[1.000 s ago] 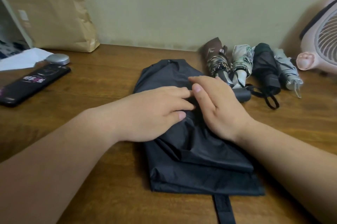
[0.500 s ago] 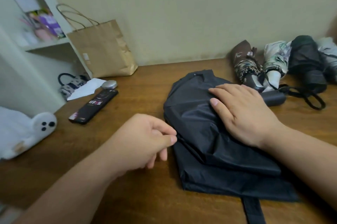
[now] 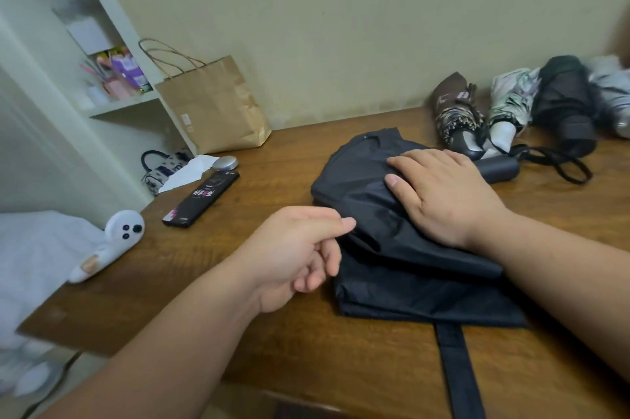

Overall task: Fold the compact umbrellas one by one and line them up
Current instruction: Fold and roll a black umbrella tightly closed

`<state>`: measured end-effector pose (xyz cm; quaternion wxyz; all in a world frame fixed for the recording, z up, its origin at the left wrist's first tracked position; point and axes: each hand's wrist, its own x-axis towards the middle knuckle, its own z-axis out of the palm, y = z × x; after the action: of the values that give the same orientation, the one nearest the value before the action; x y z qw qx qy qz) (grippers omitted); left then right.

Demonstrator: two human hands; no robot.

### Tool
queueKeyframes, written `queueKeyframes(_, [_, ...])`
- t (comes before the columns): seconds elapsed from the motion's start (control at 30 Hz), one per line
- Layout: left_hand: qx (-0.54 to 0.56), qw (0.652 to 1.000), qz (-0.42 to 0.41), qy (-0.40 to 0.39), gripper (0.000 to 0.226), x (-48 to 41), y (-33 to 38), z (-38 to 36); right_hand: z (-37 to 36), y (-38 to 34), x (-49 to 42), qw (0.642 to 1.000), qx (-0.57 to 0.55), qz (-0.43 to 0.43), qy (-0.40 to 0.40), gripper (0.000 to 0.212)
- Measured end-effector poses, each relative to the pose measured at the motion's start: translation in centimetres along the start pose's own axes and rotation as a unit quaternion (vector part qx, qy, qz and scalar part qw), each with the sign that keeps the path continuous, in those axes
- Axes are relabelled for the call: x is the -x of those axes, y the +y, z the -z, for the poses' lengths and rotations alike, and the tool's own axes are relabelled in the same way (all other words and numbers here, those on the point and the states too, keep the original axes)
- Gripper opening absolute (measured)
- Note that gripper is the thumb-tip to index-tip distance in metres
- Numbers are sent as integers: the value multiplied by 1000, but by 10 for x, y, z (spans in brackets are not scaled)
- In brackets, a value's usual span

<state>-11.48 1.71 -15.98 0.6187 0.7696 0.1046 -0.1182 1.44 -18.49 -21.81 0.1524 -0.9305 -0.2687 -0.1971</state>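
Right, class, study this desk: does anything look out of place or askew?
Yes. The black umbrella under the right hand lies loose and flattened, apart from the row of folded umbrellas by the wall, its strap trailing toward the near edge of the desk. The left hand pinches its edge.

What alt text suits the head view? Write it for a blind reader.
A person's right hand presses flat on a half-folded black fabric compact umbrella on a brown wooden table, while the curled left hand meets its edge. Four folded umbrellas lie in a row behind it.
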Motion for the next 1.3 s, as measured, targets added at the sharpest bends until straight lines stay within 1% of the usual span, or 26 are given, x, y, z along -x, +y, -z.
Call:
queueKeyframes(0.03, [11, 999, 24, -46, 17, 1, 2, -2, 0, 0, 0, 1000, 1, -1, 1, 64])
queueKeyframes(0.1, [37, 990, 58, -124, 19, 2, 5, -5, 0, 0, 0, 1000, 3, -3, 2, 64])
queueKeyframes(0.17, [46, 983, 72, -163, 50, 3, 6, -7, 0, -1, 0, 1000, 3, -4, 1, 64])
queueKeyframes(0.2, [52, 981, 72, -173, 61, 3, 7, -5, 0, -1, 0, 1000, 2, -4, 0, 65])
queueKeyframes(0.23, [58, 979, 65, -185, 66, 4, 8, -2, 0, -1, 0, 1000, 2, -4, -1, 65])
queueKeyframes(0.3, [64, 978, 52, -192, 66, 5, 7, 4, 0, 0, 0, 1000, 2, -4, -1, 65])
queueKeyframes(0.33, [64, 980, 49, -185, 61, 6, 5, 7, 0, 0, 0, 1000, 3, -4, 0, 65])
queueKeyframes(0.43, [73, 986, 35, -145, 38, 9, -4, 9, -1, 0, 0, 1000, 9, -3, 3, 64])
queueKeyframes(0.5, [90, 986, 28, -137, 31, 11, -9, 8, -1, -1, 0, 1000, 9, -1, 5, 65])
queueKeyframes(0.53, [92, 986, 23, -139, 32, 12, -11, 7, -1, -1, 0, 1000, 10, 0, 6, 65])
queueKeyframes(0.6, [45, 989, 17, -140, 43, 13, -11, 4, -1, -1, 1, 1000, 12, 1, 8, 65])
queueKeyframes(0.63, [7, 991, 5, -134, 41, 13, -11, 1, -1, -1, 1, 1000, 13, 2, 8, 65])
queueKeyframes(0.7, [-48, 993, -22, -105, 26, 10, -11, -2, -1, -1, 0, 1000, 12, 2, 5, 66])
queueKeyframes(0.77, [-44, 995, -30, -89, 18, 7, -12, 2, 0, -1, 0, 1000, 11, 3, -2, 68])
queueKeyframes(0.8, [-29, 994, -31, -97, 20, 6, -12, 5, 0, -1, 0, 1000, 11, 3, -3, 68])
queueKeyframes(0.9, [-3, 992, -19, -126, 34, 8, -15, 10, 0, -1, 0, 1000, 15, 2, 2, 68])
queueKeyframes(1.0, [47, 990, -6, -136, 25, 12, -17, 6, -1, -1, 0, 1000, 20, 4, 1, 68])
queueKeyframes(1.07, [69, 991, 5, -112, 33, 9, -18, 3, -1, -1, 0, 1000, 22, 6, 2, 68])
queueKeyframes(1.13, [64, 995, 7, -79, 29, 8, -18, -1, -1, -1, 0, 1000, 22, 6, 5, 69])
queueKeyframes(1.2, [55, 996, 4, -73, 28, 9, -18, -2, -1, -1, 0, 1000, 22, 6, 5, 69])
queueKeyframes(1.3, [20, 997, 0, -77, 43, 11, -19, 3, -1, -1, 0, 1000, 21, 5, 5, 69])
